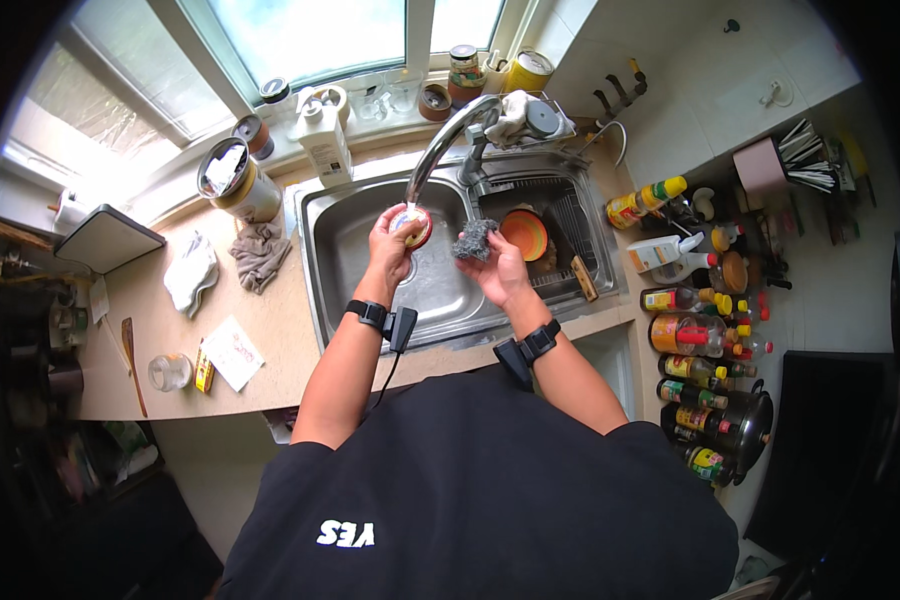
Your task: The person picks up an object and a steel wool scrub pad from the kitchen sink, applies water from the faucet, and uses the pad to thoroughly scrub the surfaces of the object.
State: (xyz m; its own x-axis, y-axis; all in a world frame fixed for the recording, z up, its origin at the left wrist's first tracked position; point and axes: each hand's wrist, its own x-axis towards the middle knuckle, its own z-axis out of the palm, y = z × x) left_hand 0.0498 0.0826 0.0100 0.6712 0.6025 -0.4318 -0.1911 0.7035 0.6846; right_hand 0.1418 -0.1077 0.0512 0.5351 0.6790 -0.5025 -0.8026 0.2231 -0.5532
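Note:
My left hand point(391, 241) grips a small round lid point(412, 227) with a red rim, under the mouth of the chrome faucet point(444, 142) and over the left basin of the steel sink point(337, 262). A grey steel-wool scourer point(475, 238) is held in the fingers of my right hand point(501, 268), near the divider between the basins. To its right, an orange bowl point(524, 235) sits in the right basin, partly hidden by my right hand. Whether water runs from the faucet cannot be told.
Left of the sink lie a brown cloth point(259, 257), a white cloth point(192, 274), a glass jar point(170, 372) and a wooden stick-like utensil point(129, 352). A white pump bottle point(325, 146) stands behind the sink. Several sauce bottles point(686, 334) line the right counter. A wood-handled tool point(583, 278) rests at the right basin's edge.

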